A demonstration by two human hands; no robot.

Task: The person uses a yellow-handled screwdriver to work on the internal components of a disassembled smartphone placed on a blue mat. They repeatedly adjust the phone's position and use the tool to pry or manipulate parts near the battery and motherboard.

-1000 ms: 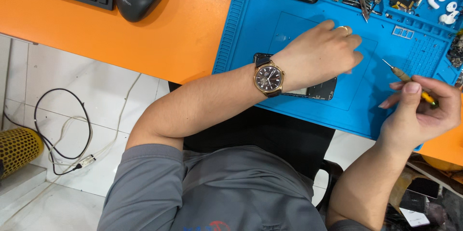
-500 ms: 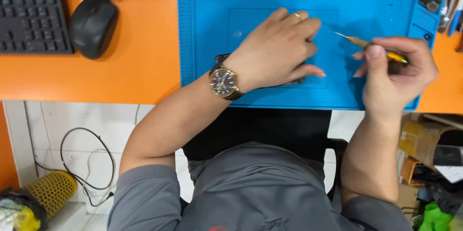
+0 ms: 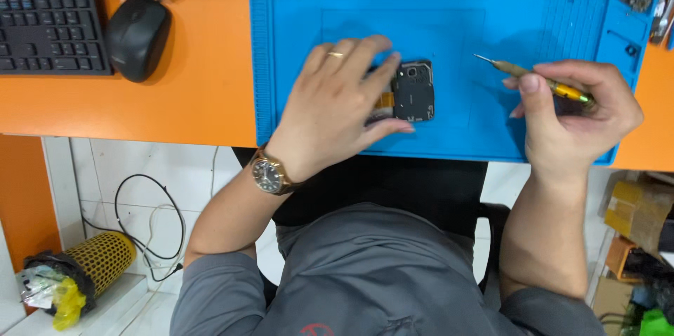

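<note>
On blue ribbed mat [image 3: 449,20]: left hand [image 3: 337,104] spread, pressing dark boxy part [image 3: 413,90]; right hand [image 3: 572,108] pinching slim yellow-handled screwdriver [image 3: 533,75].

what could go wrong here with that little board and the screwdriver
The left hand pins the small dark board only at its edge, so it may slide on the blue mat under pressure. The screwdriver in the right hand has a fine tip that could slip and scratch the board. The orange strip under the fingers might get creased.
</note>
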